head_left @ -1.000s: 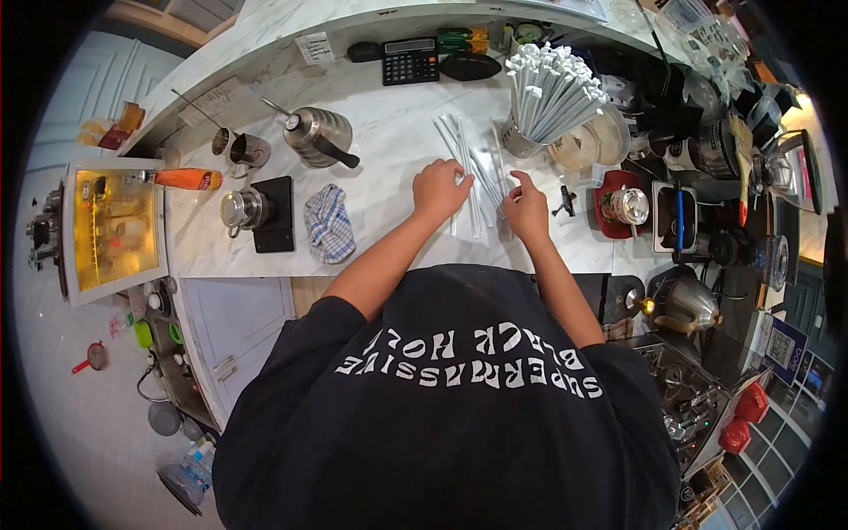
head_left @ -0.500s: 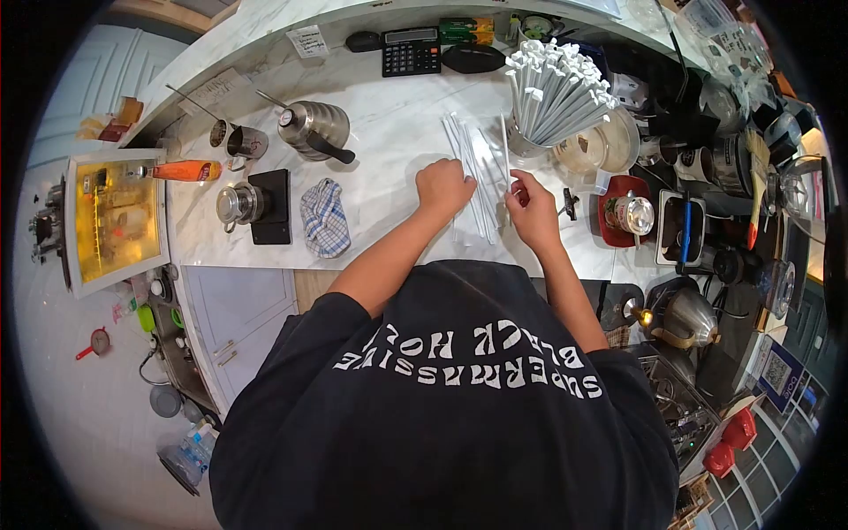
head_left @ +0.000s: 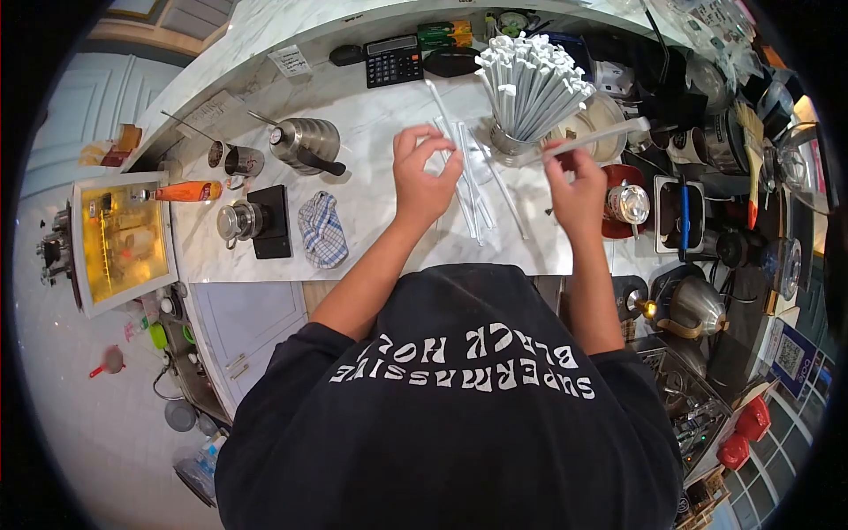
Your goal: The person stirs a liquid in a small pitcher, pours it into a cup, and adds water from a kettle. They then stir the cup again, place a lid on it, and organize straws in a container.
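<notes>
My right hand (head_left: pixel 576 190) pinches a paper-wrapped straw (head_left: pixel 609 134), held slantwise above the counter beside the metal cup (head_left: pixel 517 146). My left hand (head_left: pixel 426 177) has its thumb and forefinger brought together at the lower end of another wrapped straw (head_left: pixel 439 104), which points up and away; the exact grip is partly hidden. Between both hands, several wrapped straws (head_left: pixel 481 199) lie loosely on the marble counter. A dense bunch of wrapped straws (head_left: pixel 534 84) stands upright in the metal cup.
Left on the counter are a gooseneck kettle (head_left: pixel 305 146), a checked cloth (head_left: pixel 323 230) and a black scale (head_left: pixel 272 221). A calculator (head_left: pixel 395 62) lies at the back. Toward the right stand clear plastic tubs (head_left: pixel 605 119), a jar (head_left: pixel 629 203) on a red base and a metal tray (head_left: pixel 678 216).
My right hand has lifted a straw and moved right and up with it. My left hand has risen off the pile, fingers now pinched at a straw. The view has shifted slightly.
</notes>
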Available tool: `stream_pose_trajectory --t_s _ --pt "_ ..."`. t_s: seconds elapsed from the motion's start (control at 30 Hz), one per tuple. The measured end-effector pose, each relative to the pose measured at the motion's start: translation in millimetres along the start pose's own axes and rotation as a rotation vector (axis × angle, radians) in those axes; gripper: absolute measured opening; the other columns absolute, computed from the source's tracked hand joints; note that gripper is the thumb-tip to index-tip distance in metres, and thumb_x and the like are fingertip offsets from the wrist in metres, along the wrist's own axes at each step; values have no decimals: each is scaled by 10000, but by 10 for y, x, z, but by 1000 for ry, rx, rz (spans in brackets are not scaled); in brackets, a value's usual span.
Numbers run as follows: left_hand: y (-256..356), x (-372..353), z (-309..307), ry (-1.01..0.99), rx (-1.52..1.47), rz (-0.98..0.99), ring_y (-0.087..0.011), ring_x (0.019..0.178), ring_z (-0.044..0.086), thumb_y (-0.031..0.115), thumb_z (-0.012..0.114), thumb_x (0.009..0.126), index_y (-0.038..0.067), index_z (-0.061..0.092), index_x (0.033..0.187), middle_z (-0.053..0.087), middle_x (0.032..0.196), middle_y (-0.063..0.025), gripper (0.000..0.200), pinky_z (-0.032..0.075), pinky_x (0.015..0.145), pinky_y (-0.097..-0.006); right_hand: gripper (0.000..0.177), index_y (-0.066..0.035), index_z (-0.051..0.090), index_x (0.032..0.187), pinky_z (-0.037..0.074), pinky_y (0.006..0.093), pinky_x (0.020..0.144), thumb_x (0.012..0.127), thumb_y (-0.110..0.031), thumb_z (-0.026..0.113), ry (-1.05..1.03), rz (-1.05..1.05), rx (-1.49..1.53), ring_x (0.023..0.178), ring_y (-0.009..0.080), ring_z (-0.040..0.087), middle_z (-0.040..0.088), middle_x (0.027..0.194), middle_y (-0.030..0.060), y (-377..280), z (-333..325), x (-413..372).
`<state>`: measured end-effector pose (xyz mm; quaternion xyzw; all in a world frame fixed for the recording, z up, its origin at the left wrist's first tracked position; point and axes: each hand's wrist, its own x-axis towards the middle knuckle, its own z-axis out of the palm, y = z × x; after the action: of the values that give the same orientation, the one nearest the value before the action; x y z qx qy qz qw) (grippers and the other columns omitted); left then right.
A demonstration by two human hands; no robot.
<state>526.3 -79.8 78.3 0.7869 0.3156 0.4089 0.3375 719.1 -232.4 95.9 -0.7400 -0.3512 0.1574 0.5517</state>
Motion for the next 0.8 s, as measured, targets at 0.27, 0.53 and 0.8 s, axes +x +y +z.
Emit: stream_pose_trajectory --t_s 0.27,0.53,0.8 --pt "411 584 355 148 -73 228 -299 1210 521 139 822 819 86 768 938 542 1295 -141 142 438 1019 -411 195 3 722 1128 542 283 776 943 -60 712 73 -75 43 853 127 704 749 980 75 -329 -59 470" --pt "119 515 662 96 43 236 -343 1237 473 180 825 773 135 776 868 547 1264 -118 116 374 1053 -470 203 -4 731 1135 531 284 713 948 -85 736 81 -40 7 768 111 676 745 914 58 -96 -91 523" --pt "-199 358 813 43 133 193 -344 1243 475 200 821 778 138 790 881 547 1266 -122 124 355 1064 -480 208 -5 750 1154 505 257 681 971 -101 737 53 -63 -146 745 75 630 738 875 61 -92 5 508"
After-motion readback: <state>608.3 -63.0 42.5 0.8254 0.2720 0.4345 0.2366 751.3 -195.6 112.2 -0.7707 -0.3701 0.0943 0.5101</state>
